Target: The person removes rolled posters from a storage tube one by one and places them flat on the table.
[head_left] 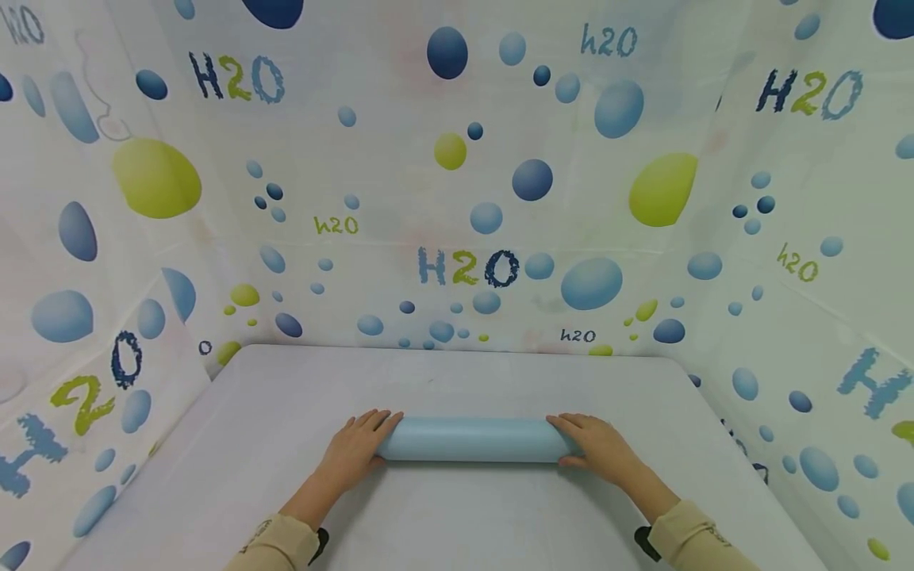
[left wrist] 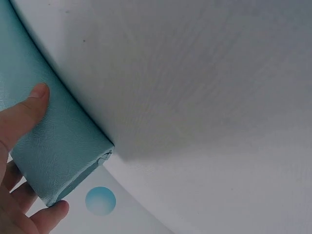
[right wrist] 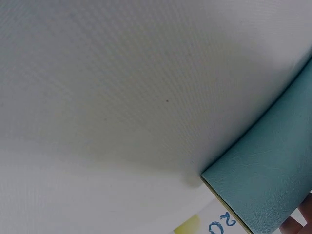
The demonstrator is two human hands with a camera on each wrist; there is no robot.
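Note:
A long light blue roll (head_left: 473,440) with a leather-like, finely creased surface lies crosswise on the white table (head_left: 457,515). My left hand (head_left: 357,448) grips its left end, fingers over the top and far side, thumb at the near side. On the opposite end my right hand (head_left: 603,450) holds it in much the same way. In the left wrist view the thumb presses the roll (left wrist: 63,141), and fingertips show past its far edge. The right wrist view shows the other end of the roll (right wrist: 268,170), with only a few fingertips (right wrist: 292,225) visible at the corner.
A white curtain (head_left: 385,159) printed with blue and green drops and H2O lettering surrounds the table at the back and both sides. The table's far edge runs along the foot of the curtain.

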